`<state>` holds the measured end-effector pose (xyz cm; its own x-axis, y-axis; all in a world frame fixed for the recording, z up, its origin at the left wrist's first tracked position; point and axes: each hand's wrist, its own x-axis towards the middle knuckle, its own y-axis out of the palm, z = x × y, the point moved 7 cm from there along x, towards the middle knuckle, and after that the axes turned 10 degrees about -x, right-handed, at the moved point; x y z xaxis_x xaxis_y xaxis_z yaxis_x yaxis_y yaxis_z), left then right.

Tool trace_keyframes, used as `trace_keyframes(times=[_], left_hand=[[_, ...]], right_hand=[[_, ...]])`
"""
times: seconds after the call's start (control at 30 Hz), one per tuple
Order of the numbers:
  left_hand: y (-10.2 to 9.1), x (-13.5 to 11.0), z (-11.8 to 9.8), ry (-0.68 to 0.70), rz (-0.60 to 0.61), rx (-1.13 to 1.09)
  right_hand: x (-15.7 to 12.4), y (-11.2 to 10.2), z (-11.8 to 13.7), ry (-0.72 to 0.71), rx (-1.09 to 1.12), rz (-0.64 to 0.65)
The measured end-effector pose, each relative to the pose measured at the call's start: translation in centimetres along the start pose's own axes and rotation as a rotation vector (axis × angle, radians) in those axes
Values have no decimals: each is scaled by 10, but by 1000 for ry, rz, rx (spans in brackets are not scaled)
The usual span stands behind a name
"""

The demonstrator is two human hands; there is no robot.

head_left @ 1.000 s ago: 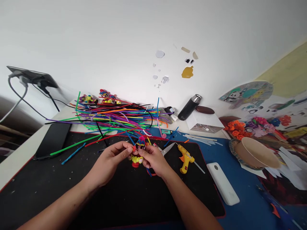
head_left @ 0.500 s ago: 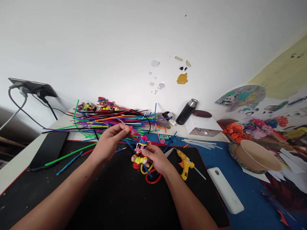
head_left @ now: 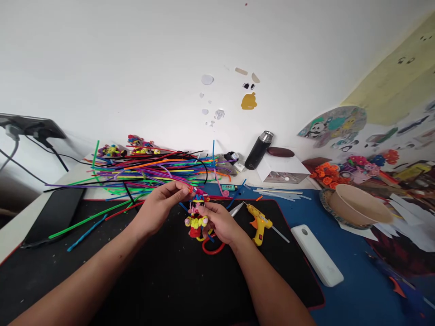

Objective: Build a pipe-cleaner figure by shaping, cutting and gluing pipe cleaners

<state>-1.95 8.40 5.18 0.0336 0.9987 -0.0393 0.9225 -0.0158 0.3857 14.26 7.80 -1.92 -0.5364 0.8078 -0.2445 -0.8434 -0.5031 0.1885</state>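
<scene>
2 bare hands are pictured over 1 black desk mat laid on a white surface. 1 small figure of red, yellow, pink and blue pipe cleaners is gripped upright in the right hand, with thumb and fingers closed around its right side. The figure is seen near the middle of the mat, just above 1 pair of red-handled scissors. 1 tiny orange piece is pinched between the thumb and fingertips of the left hand, just above and left of the figure's head. Whether the piece touches the figure cannot be told.

Behind the hands, 1 loose heap of long pipe cleaners in many colours is spread across the back of the surface; the strands are too many and too tangled to be counted. 2 clusters of small finished pipe-cleaner figures are set against the wall behind the heap.

To the right of the hands, 1 yellow hot glue gun is laid on the mat, and 1 white oblong device lies just past the mat's edge on 1 blue sheet. 1 black metal flask is placed near the wall, and 1 brown paper bowl is seen at the far right. 1 black phone lies at the mat's left edge.
</scene>
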Motion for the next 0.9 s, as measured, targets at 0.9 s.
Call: trace_keyframes(times=[0.9], left_hand=[[-6,2,-17,88,46,312]], right_hand=[[-2,3,10,-71,131,28]])
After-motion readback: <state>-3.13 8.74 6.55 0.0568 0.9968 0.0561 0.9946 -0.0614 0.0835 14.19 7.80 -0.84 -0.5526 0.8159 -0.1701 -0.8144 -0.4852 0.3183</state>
